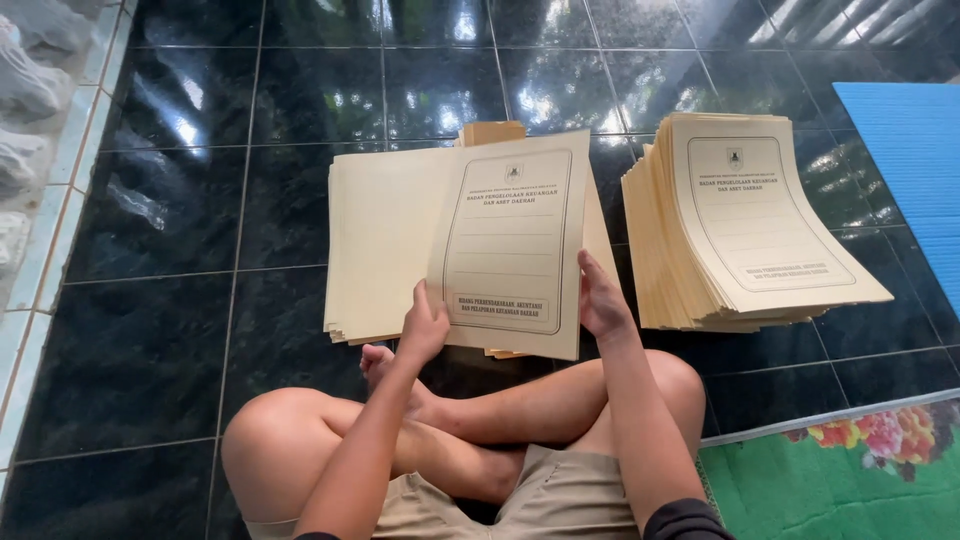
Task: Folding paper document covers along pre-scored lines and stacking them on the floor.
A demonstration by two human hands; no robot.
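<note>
I sit cross-legged on a dark tiled floor. Both hands hold one cream paper folder (510, 240) upright in front of me; its printed, framed front faces me. My left hand (425, 325) grips its lower left edge, my right hand (600, 298) its lower right edge. Behind it lies a pile of opened cream folders (385, 235), blank side up. To the right stands a thick stack of folded cream folders (745, 225) with the same printed front on top.
Glossy black floor tiles (170, 330) stretch left and ahead. A blue mat (910, 140) lies at the far right, a green flowered mat (850, 480) at the lower right. A pale tiled border with grey stones (30, 120) runs along the left edge.
</note>
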